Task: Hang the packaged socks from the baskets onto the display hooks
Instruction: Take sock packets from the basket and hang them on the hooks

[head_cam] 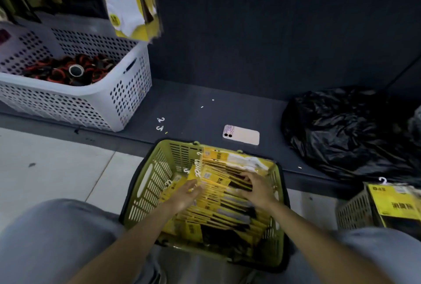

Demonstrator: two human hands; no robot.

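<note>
Dark shelf base above pale floor tiles: packaged socks (218, 201) fill the green basket (145, 183). Right hand (257, 187) rests spread flat on them; left hand (184, 195) is at their yellow headers, grip too blurred to tell. Phone (241, 134) lies just beyond, white basket (127, 92) far left.

arms: our bare left forearm (136, 233) and right forearm (307, 226) reach forward and down | left hand (185, 195): palm down, fingers a little bent, blurred, grip not clear | right hand (257, 189): palm down, fingers spread, nearly straight | legs: left knee (52, 238) and right knee (382, 252) bent, outside the arms
</note>
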